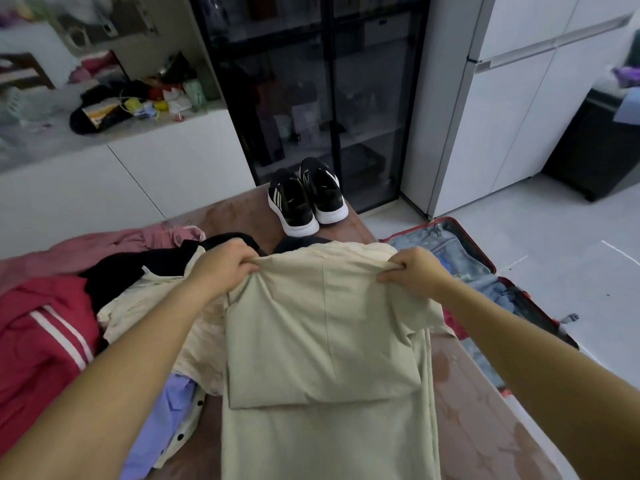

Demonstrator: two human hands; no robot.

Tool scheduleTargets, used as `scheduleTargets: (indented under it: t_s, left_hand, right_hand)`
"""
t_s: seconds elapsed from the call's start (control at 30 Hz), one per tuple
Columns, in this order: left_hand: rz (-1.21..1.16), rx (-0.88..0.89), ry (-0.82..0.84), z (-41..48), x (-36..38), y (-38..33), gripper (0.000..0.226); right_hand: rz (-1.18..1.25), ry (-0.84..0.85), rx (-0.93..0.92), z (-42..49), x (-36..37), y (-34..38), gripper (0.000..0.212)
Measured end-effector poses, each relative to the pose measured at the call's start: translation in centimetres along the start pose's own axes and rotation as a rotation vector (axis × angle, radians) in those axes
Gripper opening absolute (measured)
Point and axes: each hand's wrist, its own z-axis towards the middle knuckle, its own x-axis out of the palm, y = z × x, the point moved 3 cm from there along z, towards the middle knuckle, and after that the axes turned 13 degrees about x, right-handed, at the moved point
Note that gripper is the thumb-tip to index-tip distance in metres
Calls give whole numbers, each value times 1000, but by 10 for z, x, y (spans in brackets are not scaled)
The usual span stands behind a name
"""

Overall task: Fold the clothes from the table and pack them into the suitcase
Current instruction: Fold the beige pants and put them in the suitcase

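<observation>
A pale beige garment [322, 341] lies lengthwise on the brown table [485, 427], its far part doubled back over the rest. My left hand [225, 263] grips its far left corner and my right hand [412, 268] pinches its far right corner, both lifting that edge. Left of it sits a heap of clothes: a red jacket with white stripes [38, 341], a black garment [128, 268], a cream top [149, 306], a lilac piece [162, 424] and a pink one [104, 244]. The open red suitcase [481, 258] lies on the floor to the right, holding blue denim.
A pair of black sneakers [304, 199] stands at the table's far end. Beyond are a dark glass cabinet [322, 91], a white low cupboard [138, 168] with clutter on top, and white tall units [502, 116]. Pale floor tiles lie right of the suitcase.
</observation>
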Motion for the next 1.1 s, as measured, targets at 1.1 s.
scheduleTargets:
  t_s: [1.1]
  left_hand:
    - [21, 372, -70, -164, 24, -53, 24]
  right_hand:
    - [238, 218, -290, -110, 34, -33, 42]
